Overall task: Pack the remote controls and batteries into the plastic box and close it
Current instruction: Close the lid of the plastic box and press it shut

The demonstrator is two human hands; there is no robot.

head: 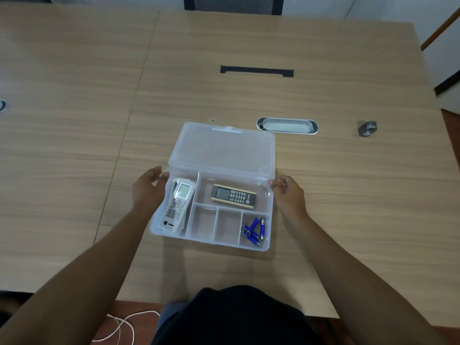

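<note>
A clear plastic box stands open on the table, its lid tilted back on the far side. A white remote lies in the long left compartment. A dark remote lies in the upper right compartment. Several blue batteries lie in the lower right compartment; the two compartments beside them hold nothing. My left hand is at the box's left rear corner, fingertips touching the lid's edge. My right hand touches the lid's right lower corner. Neither hand clearly grips the lid.
The box sits on a wooden table. A metal oval cable port lies just beyond the lid on the right, a small grey object further right, a black slot further back. A white cable hangs below the near edge.
</note>
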